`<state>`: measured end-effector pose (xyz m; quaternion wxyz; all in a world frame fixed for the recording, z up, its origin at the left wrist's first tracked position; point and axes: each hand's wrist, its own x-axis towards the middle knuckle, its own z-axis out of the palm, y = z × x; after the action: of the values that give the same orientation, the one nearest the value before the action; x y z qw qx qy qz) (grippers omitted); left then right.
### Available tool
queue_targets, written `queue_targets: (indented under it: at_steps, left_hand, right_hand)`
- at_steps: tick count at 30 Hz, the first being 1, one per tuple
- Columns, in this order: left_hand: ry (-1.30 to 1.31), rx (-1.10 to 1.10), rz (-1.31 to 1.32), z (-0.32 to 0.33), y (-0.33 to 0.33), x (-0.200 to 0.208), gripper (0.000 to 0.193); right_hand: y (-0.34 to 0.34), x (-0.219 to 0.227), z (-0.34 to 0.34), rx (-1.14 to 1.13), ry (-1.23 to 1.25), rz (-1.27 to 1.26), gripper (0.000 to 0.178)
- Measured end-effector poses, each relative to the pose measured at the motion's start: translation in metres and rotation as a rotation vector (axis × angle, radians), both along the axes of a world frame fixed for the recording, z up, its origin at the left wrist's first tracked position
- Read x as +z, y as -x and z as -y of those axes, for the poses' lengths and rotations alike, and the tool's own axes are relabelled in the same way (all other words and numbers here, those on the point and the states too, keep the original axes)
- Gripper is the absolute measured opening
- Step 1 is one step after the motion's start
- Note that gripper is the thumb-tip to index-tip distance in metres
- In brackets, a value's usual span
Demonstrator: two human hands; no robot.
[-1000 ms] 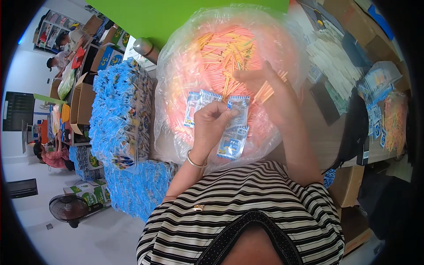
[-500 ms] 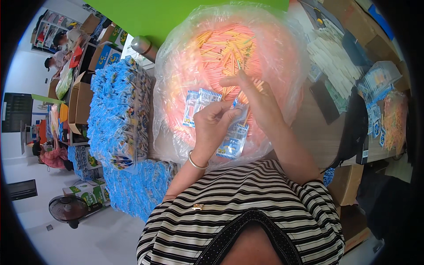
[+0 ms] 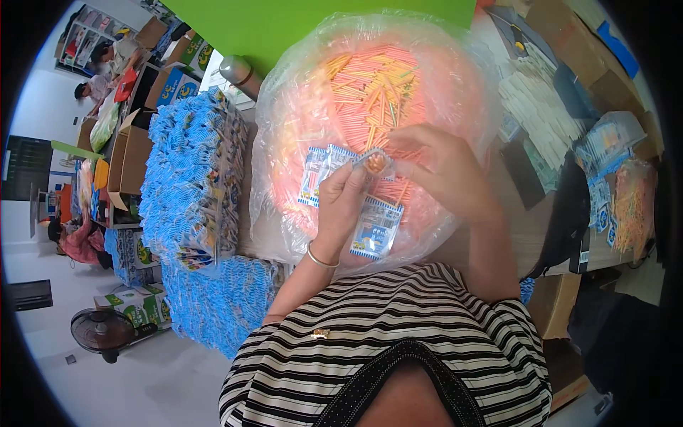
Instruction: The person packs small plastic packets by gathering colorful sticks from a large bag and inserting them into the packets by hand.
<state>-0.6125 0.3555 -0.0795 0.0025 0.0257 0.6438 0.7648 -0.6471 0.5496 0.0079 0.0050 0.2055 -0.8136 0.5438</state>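
Between its thumb and fingers my left hand (image 3: 341, 199) pinches a small clear plastic packet (image 3: 366, 158) with blue print. The packet's open mouth shows the bunched ends of sticks (image 3: 376, 164) inside. My right hand (image 3: 448, 171) is just right of that mouth, its thumb and forefinger spread apart, the thumb close to the packet; its other fingers are partly hidden. Beneath both hands a large clear plastic bag (image 3: 274, 107) lies open, heaped with thin pink, orange and yellow sticks (image 3: 373, 78). More blue-and-white packets (image 3: 377, 228) rest on the bag, near my left hand.
On the left stands a tall stack of blue packets (image 3: 185, 171), with another pile (image 3: 217, 299) below it. A metal flask (image 3: 240, 71) is behind the bag. White strips (image 3: 533, 107) and a plastic tub (image 3: 612, 139) lie to the right. People (image 3: 117, 57) work at the far left.
My right hand has drawn back to the right and its fingers have spread. Stick ends now show in the mouth of the packet, which my left hand still holds.
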Motion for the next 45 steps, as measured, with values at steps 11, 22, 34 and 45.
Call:
queue_targets:
  at_steps: [11, 22, 34, 45]
  left_hand:
    - [0.084, 0.124, -0.03, 0.031, -0.018, 0.018, 0.019]
    - [0.881, 0.454, -0.428, 0.032, -0.006, -0.009, 0.023]
    - [0.907, 0.451, -0.424, 0.035, -0.001, -0.017, 0.029]
    - [1.096, 0.472, -0.409, 0.03, -0.008, 0.002, 0.043]
  right_hand:
    - [0.033, -0.014, 0.01, 0.045, -0.062, 0.11, 0.023]
    - [0.164, -0.047, 0.082, -0.139, -0.858, -0.36, 0.034]
    - [0.181, -0.052, 0.091, -0.082, -0.92, -0.353, 0.033]
    - [0.152, -0.031, 0.04, 0.103, 0.508, 0.227, 0.019]
